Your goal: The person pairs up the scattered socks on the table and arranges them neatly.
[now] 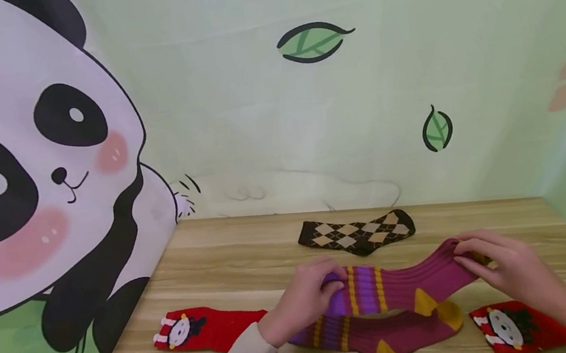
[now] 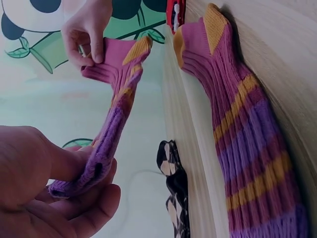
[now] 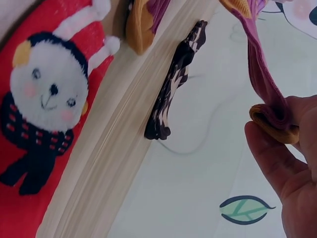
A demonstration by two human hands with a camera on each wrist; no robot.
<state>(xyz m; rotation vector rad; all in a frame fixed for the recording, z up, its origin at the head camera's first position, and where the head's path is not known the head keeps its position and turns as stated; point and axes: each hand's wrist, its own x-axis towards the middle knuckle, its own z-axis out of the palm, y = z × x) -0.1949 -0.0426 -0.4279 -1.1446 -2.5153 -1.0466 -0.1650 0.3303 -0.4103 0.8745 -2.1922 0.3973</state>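
A magenta sock [image 1: 399, 283] with purple and yellow stripes is stretched sideways between my hands, raised above the table. My left hand [image 1: 306, 292] pinches its purple cuff; in the left wrist view the thumb lies over the cuff with fingers beneath. At the other end, my right hand [image 1: 506, 263] pinches the toe, its yellow tip folded between thumb and fingers in the right wrist view. Just below lies a matching striped sock [image 1: 362, 333] on the wood, its heel and toe yellow. The left hand [image 2: 54, 183] covers part of the held sock's cuff.
A brown argyle sock [image 1: 357, 233] lies toward the back of the wooden table [image 1: 239, 248]. One red sock [image 1: 217, 327] with a white animal face is at left, another red sock [image 1: 528, 326] at right, partly under the right forearm. A panda-printed backdrop [image 1: 232, 117] stands behind.
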